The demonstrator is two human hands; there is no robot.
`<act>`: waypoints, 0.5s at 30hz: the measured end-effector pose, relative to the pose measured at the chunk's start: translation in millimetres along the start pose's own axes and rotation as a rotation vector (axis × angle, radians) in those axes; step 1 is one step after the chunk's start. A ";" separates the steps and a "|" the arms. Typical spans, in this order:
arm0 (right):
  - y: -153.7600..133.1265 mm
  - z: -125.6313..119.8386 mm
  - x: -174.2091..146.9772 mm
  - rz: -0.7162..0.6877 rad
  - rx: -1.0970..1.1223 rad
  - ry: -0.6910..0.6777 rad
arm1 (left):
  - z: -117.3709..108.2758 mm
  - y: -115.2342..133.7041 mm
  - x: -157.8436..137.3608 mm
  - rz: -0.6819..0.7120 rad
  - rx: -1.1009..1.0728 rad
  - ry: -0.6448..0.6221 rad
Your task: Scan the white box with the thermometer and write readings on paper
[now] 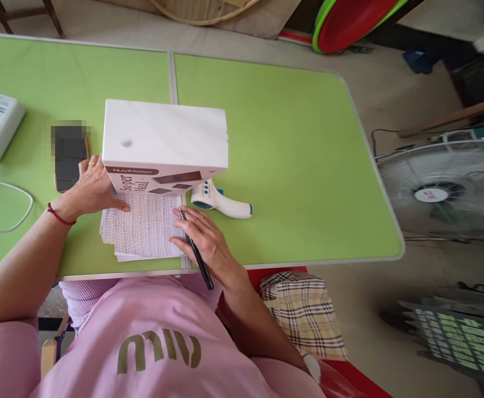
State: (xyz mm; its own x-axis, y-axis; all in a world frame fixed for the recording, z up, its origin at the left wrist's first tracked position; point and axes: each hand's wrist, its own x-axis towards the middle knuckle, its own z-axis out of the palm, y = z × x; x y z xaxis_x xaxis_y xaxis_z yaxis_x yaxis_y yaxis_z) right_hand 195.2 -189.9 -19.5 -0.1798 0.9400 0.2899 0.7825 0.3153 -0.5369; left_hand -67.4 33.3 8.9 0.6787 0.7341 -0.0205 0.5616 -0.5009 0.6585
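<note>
Our papers (146,226) lie on the surface (292,160), just before the box (165,135), seemingly for easy reach. Our left hand (93,187) is spread, gripping nothing we can see, its thumb (121,205) on the papers, perhaps steadying them. Our right hand (209,239), half curled, holds the pen (198,257) loosely, resting on the papers' right edge, likely for support.

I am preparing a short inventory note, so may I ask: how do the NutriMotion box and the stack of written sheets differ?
The NutriMotion box stands tall, while the stack of written sheets lies flat. The box is bulky and straight-edged; the sheets are thin and unevenly stacked. The box shows brand lettering and dark shapes; the sheets show dense rows of small marks. Both are mainly white.
</note>
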 end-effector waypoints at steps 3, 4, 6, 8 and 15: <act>7.9 1.1 6.6 -0.005 0.012 0.003 | -2.5 3.9 -0.9 -0.013 0.130 -0.067; 10.8 1.1 8.4 -0.018 0.019 0.004 | -2.6 4.5 -0.8 -0.019 0.143 -0.068; 16.3 0.3 10.9 -0.050 0.034 0.002 | -2.0 4.7 0.1 -0.030 0.137 -0.063; 20.7 -1.4 12.5 -0.058 0.045 -0.009 | -0.7 3.8 1.2 -0.035 0.117 -0.056; 34.9 -3.2 29.7 -0.054 0.021 -0.084 | 1.9 -1.3 3.7 -0.037 0.190 -0.008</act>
State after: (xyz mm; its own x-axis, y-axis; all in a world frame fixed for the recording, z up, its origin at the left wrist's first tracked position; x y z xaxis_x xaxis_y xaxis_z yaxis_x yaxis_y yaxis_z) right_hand 219.1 -151.3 -27.2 -0.2712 0.9289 0.2522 0.7578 0.3676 -0.5392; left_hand -64.7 35.7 6.6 0.6590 0.7505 -0.0484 0.6653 -0.5517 0.5031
